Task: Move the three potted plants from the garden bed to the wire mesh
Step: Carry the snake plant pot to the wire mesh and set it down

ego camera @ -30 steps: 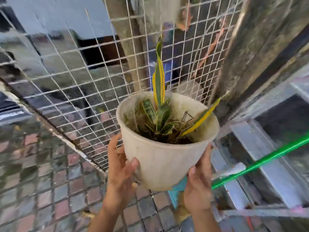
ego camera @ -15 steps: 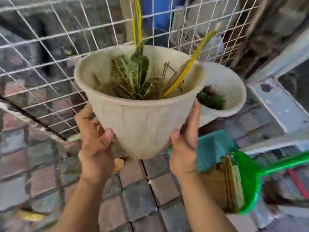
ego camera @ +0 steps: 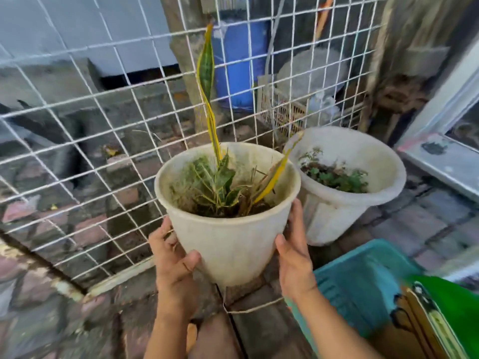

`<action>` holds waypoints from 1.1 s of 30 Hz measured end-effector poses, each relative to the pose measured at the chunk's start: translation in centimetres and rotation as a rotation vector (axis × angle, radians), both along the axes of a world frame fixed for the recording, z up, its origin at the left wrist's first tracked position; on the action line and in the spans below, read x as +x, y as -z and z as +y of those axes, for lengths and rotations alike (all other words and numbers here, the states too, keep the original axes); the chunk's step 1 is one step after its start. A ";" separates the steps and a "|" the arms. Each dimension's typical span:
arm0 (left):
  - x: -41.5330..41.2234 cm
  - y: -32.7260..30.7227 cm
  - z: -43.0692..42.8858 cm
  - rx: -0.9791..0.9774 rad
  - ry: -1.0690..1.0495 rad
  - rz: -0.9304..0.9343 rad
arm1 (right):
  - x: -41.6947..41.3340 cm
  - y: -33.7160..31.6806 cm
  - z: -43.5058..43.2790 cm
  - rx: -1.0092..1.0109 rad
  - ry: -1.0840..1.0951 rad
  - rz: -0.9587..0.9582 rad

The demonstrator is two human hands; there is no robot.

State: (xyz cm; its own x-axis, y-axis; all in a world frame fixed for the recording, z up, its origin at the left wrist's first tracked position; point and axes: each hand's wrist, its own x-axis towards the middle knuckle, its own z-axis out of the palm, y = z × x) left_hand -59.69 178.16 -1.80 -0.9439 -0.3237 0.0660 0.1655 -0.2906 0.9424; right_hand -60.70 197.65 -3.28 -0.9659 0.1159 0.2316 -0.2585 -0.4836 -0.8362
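Note:
A cream plastic pot with a yellow-edged snake plant is low over the brick paving, right in front of the white wire mesh. My left hand grips its left side and my right hand grips its right side. Whether its base touches the ground I cannot tell. A second cream pot with small green plants stands on the paving just to the right, against the mesh.
A teal plastic bin and a green dustpan lie at the lower right. A blue barrel and a tree trunk stand behind the mesh. A window frame borders the right. Brick paving covers the ground.
Both hands have lowered the snake-plant pot from chest height down toward the paving beside the second pot, close to the mesh. The view has tilted down.

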 end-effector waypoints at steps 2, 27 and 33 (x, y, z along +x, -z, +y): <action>0.0 -0.5 -0.2 -0.020 0.017 0.014 | -0.8 0.0 0.3 0.076 0.026 -0.033; 0.4 6.1 0.4 -0.207 0.204 0.050 | 0.4 3.1 4.1 0.182 0.027 -0.199; 0.3 4.9 -1.1 -0.187 0.252 -0.009 | 0.7 2.5 3.9 0.140 0.129 -0.241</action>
State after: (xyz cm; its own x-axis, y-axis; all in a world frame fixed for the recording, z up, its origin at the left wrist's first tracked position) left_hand -59.42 177.08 -6.71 -0.9936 -0.0630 0.0935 0.1017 -0.1427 0.9845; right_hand -59.98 201.50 -5.81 -0.9743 0.2245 0.0204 -0.0968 -0.3351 -0.9372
